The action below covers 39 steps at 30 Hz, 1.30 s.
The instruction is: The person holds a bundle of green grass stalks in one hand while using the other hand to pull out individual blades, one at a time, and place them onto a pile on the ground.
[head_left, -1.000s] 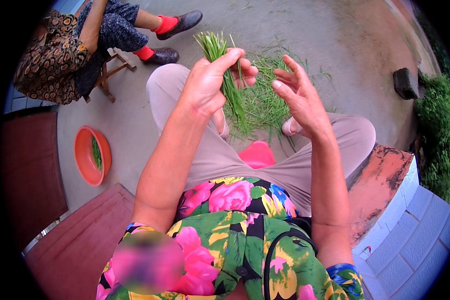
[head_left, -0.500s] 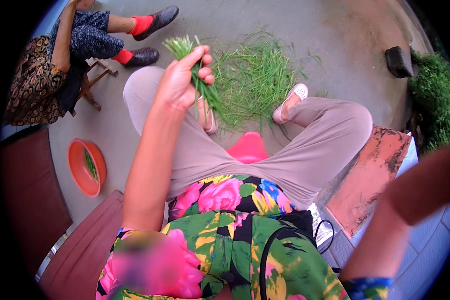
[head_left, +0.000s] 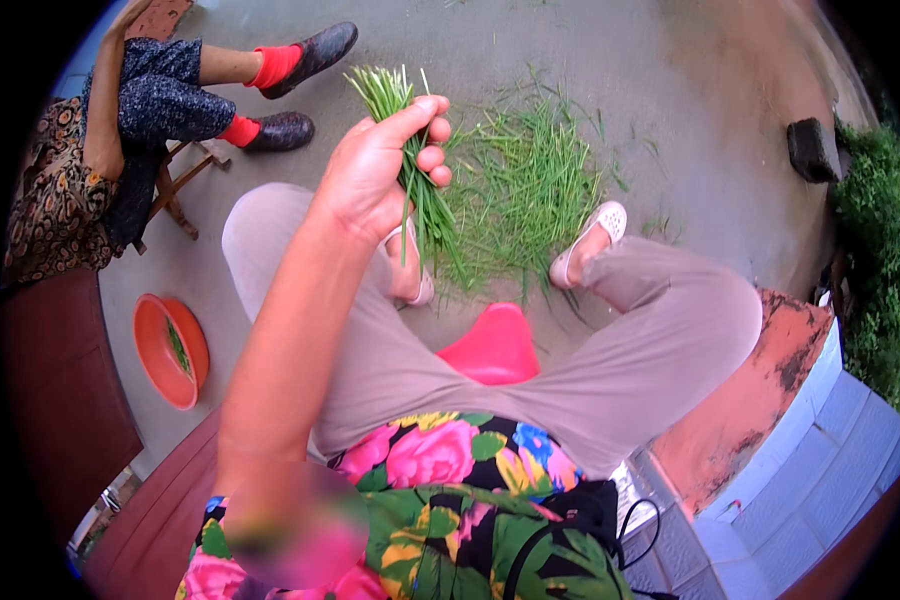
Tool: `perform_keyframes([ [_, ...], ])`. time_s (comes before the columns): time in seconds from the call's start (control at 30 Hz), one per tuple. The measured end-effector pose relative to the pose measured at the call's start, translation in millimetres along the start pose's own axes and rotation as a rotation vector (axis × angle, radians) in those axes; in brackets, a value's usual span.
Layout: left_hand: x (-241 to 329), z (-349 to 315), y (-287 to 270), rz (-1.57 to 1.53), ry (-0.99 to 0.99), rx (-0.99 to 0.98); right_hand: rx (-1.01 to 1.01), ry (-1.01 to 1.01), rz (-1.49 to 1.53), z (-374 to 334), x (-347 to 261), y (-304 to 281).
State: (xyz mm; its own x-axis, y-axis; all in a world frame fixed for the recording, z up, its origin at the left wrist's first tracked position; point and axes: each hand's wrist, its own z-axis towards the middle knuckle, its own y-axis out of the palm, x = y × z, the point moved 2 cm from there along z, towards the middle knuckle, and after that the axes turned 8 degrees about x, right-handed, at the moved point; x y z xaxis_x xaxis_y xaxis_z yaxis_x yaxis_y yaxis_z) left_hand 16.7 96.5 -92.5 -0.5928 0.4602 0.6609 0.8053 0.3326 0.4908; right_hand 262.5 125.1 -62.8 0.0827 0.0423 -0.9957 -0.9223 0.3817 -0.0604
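Note:
My left hand [head_left: 395, 155] is raised above my left knee, fingers closed around a bunch of green chives [head_left: 430, 212]. The pale cut ends stick up past the thumb, and the long leaves hang down below the fingers. Beyond it, a loose heap of the same green stalks [head_left: 535, 175] is spread on the concrete floor between my feet. My right hand is out of the picture; only a blurred brownish shape shows at the lower right rim.
An orange-red basin [head_left: 142, 345] with some greens in it stands on the floor at left. Another person [head_left: 170, 95] sits on a wooden stool at upper left. A pink seat [head_left: 495, 345] shows between my legs. A dark block [head_left: 813, 150] and bushes [head_left: 875, 225] are at right.
My left hand, still gripping the chives, appears slightly further right. My right forearm, raised at the right edge before, has swung out of clear view. The whole view has shifted a little.

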Motion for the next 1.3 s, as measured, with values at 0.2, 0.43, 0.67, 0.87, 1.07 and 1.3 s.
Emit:
perform_keyframes([
  [0.2, -1, 30, 22, 0.175, 0.018, -0.059, 0.027, 0.117, 0.055, 12, 25, -3],
  [0.43, 10, 78, 30, 0.273, -0.041, 0.068, 0.12, 0.451, 0.32, 34, 89, -1],
  [0.67, 15, 82, 36, 0.192, -0.113, 0.046, 0.32, 0.8, 0.623, 40, 219, -13],
  [0.87, 18, 70, 39, 0.061, -0.23, -0.07, 0.45, 0.95, 0.617, 17, 301, -20],
  [1.07, 13, 72, 45, 0.012, -0.3, 0.028, 0.504, 1.2, 0.13, -28, 330, 2],
  [1.3, 7, 76, 49, 0.138, -0.281, -0.07, 0.244, 0.946, -0.342, -16, 375, 14],
])
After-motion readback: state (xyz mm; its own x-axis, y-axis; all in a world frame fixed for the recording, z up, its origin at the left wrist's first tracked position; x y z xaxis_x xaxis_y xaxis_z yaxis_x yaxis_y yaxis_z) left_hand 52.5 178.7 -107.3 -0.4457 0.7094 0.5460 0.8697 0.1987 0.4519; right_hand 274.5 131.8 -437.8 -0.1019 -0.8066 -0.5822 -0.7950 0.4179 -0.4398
